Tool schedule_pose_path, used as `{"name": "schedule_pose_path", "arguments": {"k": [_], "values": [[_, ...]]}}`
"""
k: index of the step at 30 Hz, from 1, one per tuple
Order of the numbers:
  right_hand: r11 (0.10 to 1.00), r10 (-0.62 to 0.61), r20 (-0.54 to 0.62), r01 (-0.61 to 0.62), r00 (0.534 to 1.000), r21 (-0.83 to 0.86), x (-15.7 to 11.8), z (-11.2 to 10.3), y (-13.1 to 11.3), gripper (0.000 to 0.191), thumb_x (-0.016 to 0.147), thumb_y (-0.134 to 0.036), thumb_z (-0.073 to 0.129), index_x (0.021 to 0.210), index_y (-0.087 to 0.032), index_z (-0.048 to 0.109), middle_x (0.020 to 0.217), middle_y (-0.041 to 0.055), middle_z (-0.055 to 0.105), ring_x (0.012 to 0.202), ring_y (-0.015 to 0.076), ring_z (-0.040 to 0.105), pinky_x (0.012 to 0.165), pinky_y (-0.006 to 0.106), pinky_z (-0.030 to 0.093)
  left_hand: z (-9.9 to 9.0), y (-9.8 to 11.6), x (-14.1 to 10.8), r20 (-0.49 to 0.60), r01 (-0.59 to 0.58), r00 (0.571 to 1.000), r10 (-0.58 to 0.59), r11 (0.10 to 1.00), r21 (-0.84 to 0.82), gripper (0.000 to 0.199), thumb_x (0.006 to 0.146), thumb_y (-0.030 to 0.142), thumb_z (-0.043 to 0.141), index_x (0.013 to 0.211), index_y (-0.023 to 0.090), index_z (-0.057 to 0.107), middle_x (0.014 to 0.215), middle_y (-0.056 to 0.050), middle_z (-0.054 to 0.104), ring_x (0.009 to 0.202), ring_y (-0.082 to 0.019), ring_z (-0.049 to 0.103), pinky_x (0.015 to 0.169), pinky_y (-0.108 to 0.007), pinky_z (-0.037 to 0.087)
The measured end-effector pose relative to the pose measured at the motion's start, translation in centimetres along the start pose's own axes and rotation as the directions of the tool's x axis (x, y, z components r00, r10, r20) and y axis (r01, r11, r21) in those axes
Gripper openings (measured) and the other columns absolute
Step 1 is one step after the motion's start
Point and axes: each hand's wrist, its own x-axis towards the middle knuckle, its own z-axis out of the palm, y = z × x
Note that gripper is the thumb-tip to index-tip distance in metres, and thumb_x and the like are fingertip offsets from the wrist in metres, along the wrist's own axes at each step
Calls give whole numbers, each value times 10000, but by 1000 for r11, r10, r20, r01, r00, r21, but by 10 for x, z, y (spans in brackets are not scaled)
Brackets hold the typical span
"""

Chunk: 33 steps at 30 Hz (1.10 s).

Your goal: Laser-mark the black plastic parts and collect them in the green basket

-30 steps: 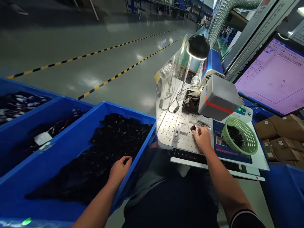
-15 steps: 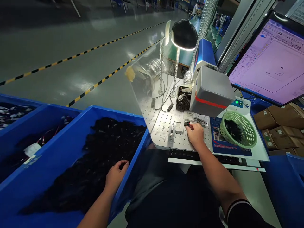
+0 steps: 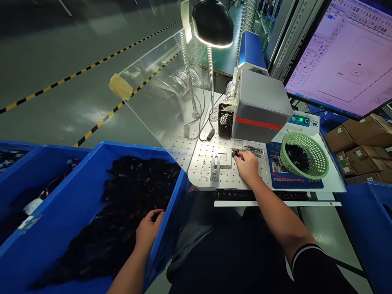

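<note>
My right hand (image 3: 247, 166) is closed on a small black round part (image 3: 235, 152), held by the fingertips at a metal fixture on the perforated plate (image 3: 199, 176). A small red spot shows by these fingertips. Under the grey machine head (image 3: 260, 104), a slotted metal bracket (image 3: 215, 167) lies left of the hand. Down in the blue bin (image 3: 76, 212), my left hand (image 3: 149, 228) rests near the right wall with curled fingers; whatever they hold is hidden. Around it lies a heap of small black parts (image 3: 134, 192).
A green basket (image 3: 321, 161) with black parts stands on a blue mat (image 3: 277, 179) to the right. A lamp (image 3: 212, 22), a clear panel (image 3: 153, 110) and a fan (image 3: 226, 122) flank the plate. A monitor (image 3: 346, 61) and cardboard boxes (image 3: 364, 151) are at the right.
The camera view has shifted, so the bench appears farther left and slightly higher. My right hand still holds the black part at the fixture; my left hand stays in the bin.
</note>
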Motion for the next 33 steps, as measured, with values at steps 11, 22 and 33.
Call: {"name": "schedule_pose_path", "arguments": {"k": [11,22,33], "values": [[1000,10,35,-9,999,-17,0,-2,-1,161,892,-286,628,994,-200,719,919,55,642,911,226,561,854,365,410,-1,1,1,-16,-18,1000,18,1000,4,405,741,508,487,968,214,647,539,-7,553,661,-269,601,628,-336,421],[999,49,54,-48,997,-17,1,-2,-2,230,888,-295,644,1082,-195,714,963,59,652,974,226,572,888,365,410,-2,-1,-1,16,-11,1000,11,1000,-4,432,748,531,480,997,213,634,410,28,461,553,-274,566,588,-345,414],[998,60,59,-61,996,13,3,-4,-2,221,862,-304,652,1044,-192,708,914,51,635,916,221,566,867,370,427,-3,1,-5,18,-12,1000,12,1000,-23,408,776,520,510,1007,209,640,467,15,523,547,-270,578,583,-356,433]]}}
